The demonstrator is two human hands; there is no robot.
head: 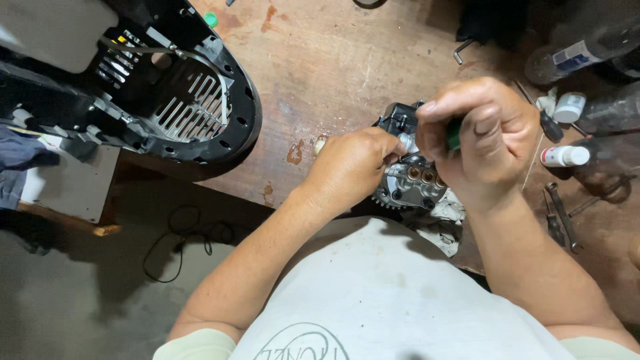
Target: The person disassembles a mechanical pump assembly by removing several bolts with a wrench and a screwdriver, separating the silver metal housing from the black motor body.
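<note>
- Black plastic housing (180, 100), slotted with a pale grille, is lying at ten o'clock on the bench (333, 60), opened and set well apart from the hands.
- A thin dark cable (177, 243) is trailing over the floor at eight o'clock, below the bench edge.
- The left hand (350, 167) is curling just left of centre, its fingers closing on the side of the metal unit and steadying it.
- The unit (413, 180), a small grey casting with brass-coloured ports and a toothed rim, is sitting at the near bench edge on a white rag (443, 230), between both hands.
- The right hand (483, 137) is wrapping tightly round a green-handled tool (453, 135), pressing its tip down toward the unit's top; the tip itself is hidden.
- Judging by this, the unit is already out of the housing and is being worked on; how much remains I cannot tell.
- At three o'clock a small white bottle (565, 156), a screwdriver (550, 125) and wrenches (563, 217) are lying near the right wrist.
</note>
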